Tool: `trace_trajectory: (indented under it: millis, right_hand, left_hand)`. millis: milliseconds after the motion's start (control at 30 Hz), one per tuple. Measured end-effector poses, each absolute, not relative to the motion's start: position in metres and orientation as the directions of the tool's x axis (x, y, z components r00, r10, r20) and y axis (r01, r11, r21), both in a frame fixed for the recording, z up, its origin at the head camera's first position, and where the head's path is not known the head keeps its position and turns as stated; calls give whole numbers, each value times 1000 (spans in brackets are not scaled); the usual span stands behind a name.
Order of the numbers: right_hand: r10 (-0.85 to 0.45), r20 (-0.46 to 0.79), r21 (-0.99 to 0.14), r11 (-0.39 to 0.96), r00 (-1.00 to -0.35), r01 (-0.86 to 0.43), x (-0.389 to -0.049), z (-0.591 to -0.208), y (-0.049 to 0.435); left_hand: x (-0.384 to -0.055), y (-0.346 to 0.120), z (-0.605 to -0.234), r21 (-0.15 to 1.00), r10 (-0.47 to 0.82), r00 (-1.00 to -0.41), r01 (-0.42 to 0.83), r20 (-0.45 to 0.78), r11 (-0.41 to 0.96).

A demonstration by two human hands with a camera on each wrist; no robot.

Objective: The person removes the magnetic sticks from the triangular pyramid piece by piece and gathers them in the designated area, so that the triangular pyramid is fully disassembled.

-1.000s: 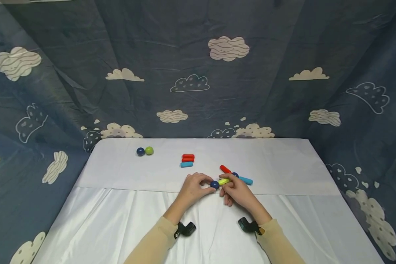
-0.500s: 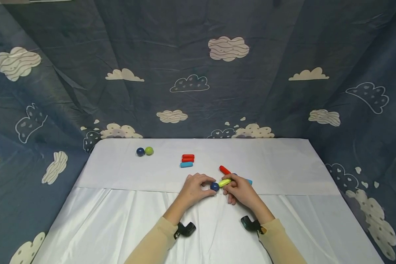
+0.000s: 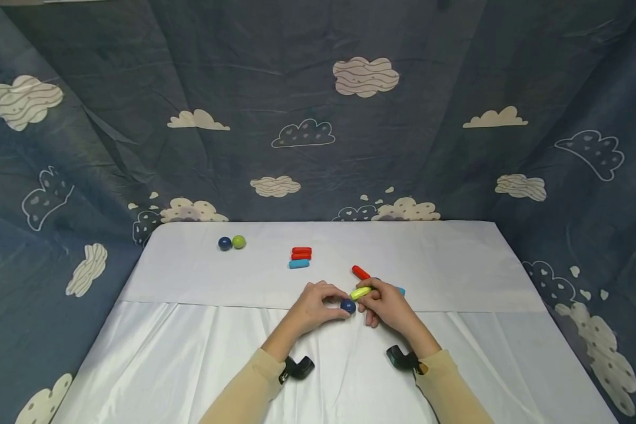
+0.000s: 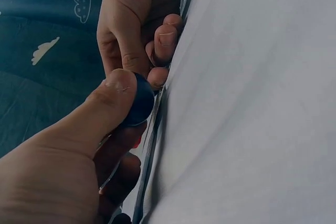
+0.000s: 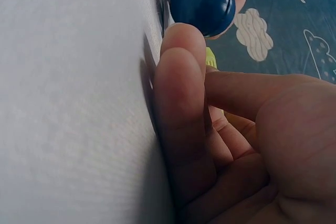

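Pinching blue ball (image 4: 143,102), left hand (image 4: 79,137) in left-wrist view; ball could slip if pressed off-centre. Right-wrist: right hand (image 5: 278,129) pinches mostly hidden yellow stick (image 5: 210,56); loose grip could twist it. Head: ball just beside stick; visible: two blue balls (image 3: 225,244), one green ball (image 3: 238,242), three red sticks (image 3: 301,251), two light-blue sticks (image 3: 299,264), one yellow.

Head view: soft, even light; white cloth (image 3: 429,259) bright, curtain (image 3: 403,153) dim. Wrist views: darker. In the right one, a highlight marks the blue ball (image 5: 202,8), a soft shadow edges the right hand (image 5: 273,135), and the white cloth appears blurred.
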State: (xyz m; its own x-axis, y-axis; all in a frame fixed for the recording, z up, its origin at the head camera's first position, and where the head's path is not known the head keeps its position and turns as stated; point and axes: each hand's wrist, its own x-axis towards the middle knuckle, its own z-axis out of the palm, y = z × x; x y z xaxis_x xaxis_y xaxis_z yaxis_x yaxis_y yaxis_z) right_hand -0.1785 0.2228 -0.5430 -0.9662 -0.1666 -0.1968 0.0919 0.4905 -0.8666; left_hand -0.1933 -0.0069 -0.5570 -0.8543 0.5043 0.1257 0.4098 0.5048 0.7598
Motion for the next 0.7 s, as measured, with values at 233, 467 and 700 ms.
trace_trajectory:
  millis: [233,467,700]
  right_hand:
    - [-164,-190,-869,486,-968,88,-177,-542,223]
    - [-149,-223,-874,468,-963,131,-177,-541,222]
    - [-167,-220,-883,452,-961,123,-177,-543,223]
  left_hand:
    - [-193,-11,-552,882,430,-896,285,107,375]
    - [-202,-40,-535,942,243,-961,196,130,271]
    - [-218,-92,-523,954,16,-982,189,191,234]
